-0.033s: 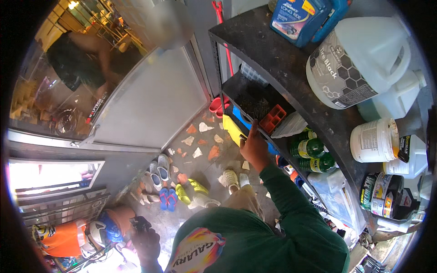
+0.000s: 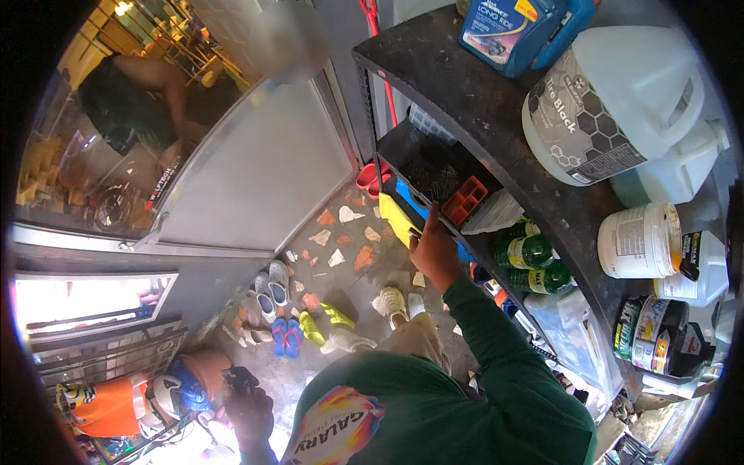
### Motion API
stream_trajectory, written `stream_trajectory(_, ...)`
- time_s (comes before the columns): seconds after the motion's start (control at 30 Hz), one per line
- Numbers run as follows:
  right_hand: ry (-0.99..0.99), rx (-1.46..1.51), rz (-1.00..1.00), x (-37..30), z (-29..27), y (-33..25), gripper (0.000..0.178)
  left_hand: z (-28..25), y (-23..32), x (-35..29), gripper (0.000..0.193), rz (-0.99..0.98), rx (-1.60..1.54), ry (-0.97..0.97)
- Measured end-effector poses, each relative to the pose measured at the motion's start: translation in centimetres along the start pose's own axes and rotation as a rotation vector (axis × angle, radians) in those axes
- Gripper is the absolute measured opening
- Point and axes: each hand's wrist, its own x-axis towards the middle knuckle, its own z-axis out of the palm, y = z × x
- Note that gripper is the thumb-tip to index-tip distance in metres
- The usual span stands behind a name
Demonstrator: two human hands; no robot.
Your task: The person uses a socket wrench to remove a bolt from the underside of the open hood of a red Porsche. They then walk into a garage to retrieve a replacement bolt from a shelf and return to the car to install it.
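My right hand reaches up to the shelf rack. Its fingers close on the near rim of a black tray, and a small dark bit shows beside the thumb. Loose nails or screws lie in the tray. At the tray's right end sits a red divided organizer, close to my fingertips. Low on the left, my left hand is closed around a small dark object whose kind I cannot make out.
Jugs, including a large white one, and a white tub stand on the black shelf. Green bottles lie below. Shoes, blue flip-flops and broken tile pieces cover the floor. A person bends beyond the grey door.
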Motion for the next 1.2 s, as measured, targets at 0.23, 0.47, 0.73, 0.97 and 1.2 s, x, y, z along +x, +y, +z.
stream_trajectory(0.23, 0.019, 0.097, -0.046, 1.6, -0.9, 2.3, 0.070, 1.3, -2.3, 1.6, 0.036, -0.096, -0.211, 0.049)
stream_trajectory(0.47, -0.072, -0.005, 0.103, 9.7, -3.4, -0.9, 0.028, 2.3, -1.7, 0.4, 0.039, -0.081, -0.122, 0.200)
stream_trajectory(0.73, -0.145, -0.253, 0.312, 13.3, -0.2, 0.8, 0.023, -2.5, 0.2, -3.6, 0.031, 0.005, -0.211, 0.150)
stream_trajectory(0.97, -0.036, -0.563, 0.177, 9.3, 1.1, 0.4, 0.021, -9.6, 1.6, -8.0, 0.034, 0.115, -0.037, 0.217)
stream_trajectory(1.2, -0.151, -0.532, 0.066, 10.1, 0.6, -0.3, 0.027, -10.3, 1.8, -8.8, 0.033, 0.165, 0.195, 0.301)
